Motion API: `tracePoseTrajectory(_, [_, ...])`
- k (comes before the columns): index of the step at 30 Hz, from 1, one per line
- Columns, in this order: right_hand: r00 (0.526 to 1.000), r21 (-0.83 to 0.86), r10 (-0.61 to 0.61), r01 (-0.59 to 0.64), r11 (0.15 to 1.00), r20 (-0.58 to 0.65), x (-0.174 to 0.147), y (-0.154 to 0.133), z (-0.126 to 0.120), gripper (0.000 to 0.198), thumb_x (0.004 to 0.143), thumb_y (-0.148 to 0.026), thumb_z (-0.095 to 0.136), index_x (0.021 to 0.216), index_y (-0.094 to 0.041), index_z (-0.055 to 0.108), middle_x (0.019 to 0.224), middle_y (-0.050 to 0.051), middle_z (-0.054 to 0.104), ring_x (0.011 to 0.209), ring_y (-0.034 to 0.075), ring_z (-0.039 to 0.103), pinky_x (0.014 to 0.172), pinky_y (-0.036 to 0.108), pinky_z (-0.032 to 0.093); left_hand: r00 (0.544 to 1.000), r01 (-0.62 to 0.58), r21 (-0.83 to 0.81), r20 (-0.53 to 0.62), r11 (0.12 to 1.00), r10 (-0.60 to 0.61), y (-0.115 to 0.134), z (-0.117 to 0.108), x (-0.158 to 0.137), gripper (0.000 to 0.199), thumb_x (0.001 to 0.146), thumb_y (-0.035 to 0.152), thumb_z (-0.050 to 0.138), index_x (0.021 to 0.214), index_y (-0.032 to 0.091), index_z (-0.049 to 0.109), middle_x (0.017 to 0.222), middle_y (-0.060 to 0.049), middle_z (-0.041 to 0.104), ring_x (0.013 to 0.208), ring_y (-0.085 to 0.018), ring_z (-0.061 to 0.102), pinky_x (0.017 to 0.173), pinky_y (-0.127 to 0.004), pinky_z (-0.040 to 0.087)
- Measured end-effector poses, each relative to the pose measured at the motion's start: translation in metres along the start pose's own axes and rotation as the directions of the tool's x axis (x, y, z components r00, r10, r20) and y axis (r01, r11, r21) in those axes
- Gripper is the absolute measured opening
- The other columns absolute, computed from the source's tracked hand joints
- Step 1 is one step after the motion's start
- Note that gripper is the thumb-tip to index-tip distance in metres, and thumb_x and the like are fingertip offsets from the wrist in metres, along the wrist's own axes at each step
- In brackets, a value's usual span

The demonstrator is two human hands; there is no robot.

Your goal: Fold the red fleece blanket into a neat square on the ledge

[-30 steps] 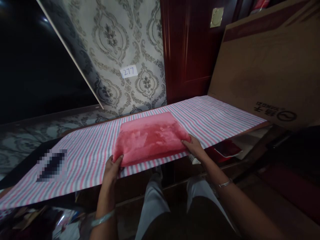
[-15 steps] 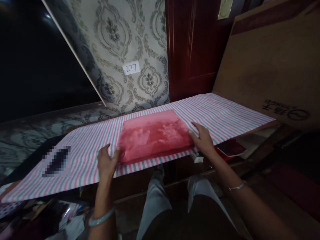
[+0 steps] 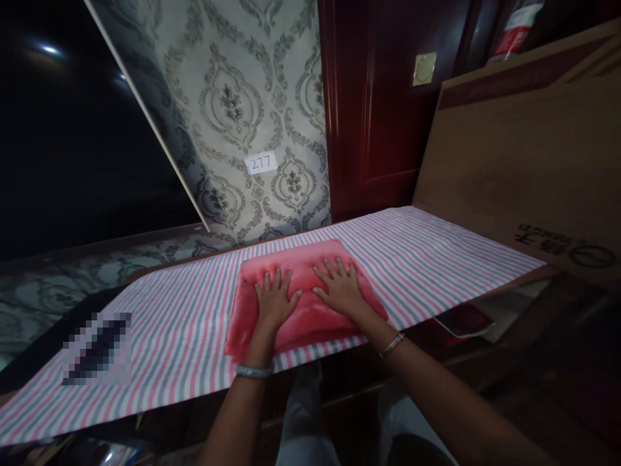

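The folded red cloth [image 3: 310, 323] is laid on the striped sheet [image 3: 184, 310], its long axis running left to right, directly beneath the left hand [image 3: 274, 299] and right hand [image 3: 341, 290], both spread wide, nothing gripped, neither nearer.
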State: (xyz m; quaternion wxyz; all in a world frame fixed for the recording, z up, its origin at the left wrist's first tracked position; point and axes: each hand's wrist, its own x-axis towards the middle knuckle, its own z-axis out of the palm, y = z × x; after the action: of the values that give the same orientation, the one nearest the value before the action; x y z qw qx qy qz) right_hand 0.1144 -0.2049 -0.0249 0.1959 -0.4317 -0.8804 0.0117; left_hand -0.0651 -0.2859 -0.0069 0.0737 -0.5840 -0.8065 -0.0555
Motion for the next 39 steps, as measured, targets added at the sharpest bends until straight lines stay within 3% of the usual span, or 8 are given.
tracePoseTrajectory(18, [1.000, -0.012, 0.010, -0.010, 1.000, 0.016, 0.000, -0.002, -0.001, 0.062, 0.098, -0.055, 0.041, 0.155, -0.032, 0.036, 0.164, 0.007, 0.025, 0.151, 0.038, 0.016, 0.118, 0.065, 0.003, 0.999, -0.013, -0.047, 0.049, 0.999, 0.015, -0.004, 0.000, 0.002, 0.072, 0.094, 0.061, 0.035, 0.157, 0.027, 0.028, 0.166, -0.009, 0.018, 0.152, -0.041, 0.011, 0.116, -0.070, 0.012])
tracePoseTrajectory(32, [0.998, -0.015, 0.023, -0.022, 1.000, 0.061, -0.001, -0.004, -0.006, 0.062, 0.098, -0.057, 0.039, 0.156, -0.032, 0.033, 0.165, 0.006, 0.023, 0.151, 0.036, 0.016, 0.119, 0.063, 0.006, 1.000, -0.008, -0.038, 0.023, 0.999, 0.009, -0.003, -0.002, 0.001, 0.071, 0.094, 0.059, 0.034, 0.157, 0.026, 0.029, 0.166, -0.010, 0.020, 0.151, -0.042, 0.014, 0.116, -0.069, 0.013])
tracePoseTrajectory(39, [0.998, 0.012, 0.021, -0.022, 1.000, 0.059, 0.001, -0.004, -0.005, 0.062, 0.098, -0.057, 0.039, 0.154, -0.031, 0.036, 0.163, 0.008, 0.027, 0.152, 0.034, 0.015, 0.119, 0.062, 0.002, 0.999, -0.019, -0.032, 0.026, 0.999, 0.020, -0.006, 0.001, 0.001, 0.070, 0.095, 0.059, 0.035, 0.157, 0.026, 0.030, 0.165, -0.010, 0.021, 0.151, -0.042, 0.015, 0.115, -0.069, 0.014])
